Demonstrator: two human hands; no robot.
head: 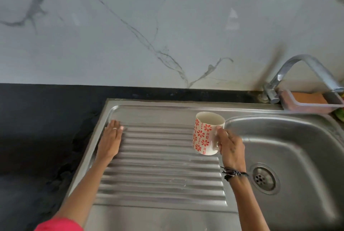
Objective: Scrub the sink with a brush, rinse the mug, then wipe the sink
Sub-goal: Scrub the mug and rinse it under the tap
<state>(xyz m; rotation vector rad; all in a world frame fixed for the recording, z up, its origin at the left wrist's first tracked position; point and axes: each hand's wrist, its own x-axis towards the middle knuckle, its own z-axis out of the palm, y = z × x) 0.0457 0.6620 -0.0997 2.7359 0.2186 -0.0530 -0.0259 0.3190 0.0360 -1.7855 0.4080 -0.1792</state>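
Stainless steel is filling the lower view, and over the ribbed drainboard (160,165), just beside the basin (290,148), the right hand (230,148) is gripping the handle of a white mug (205,133) with red flowers, carrying it upright. Further left, the left hand (110,139) is lying flat with straight fingers on the drainboard's edge. No brush or cloth is showing and the tap (301,74) is looking dry, so the mug rinse seems to be underway or just ending, with wiping still ahead.
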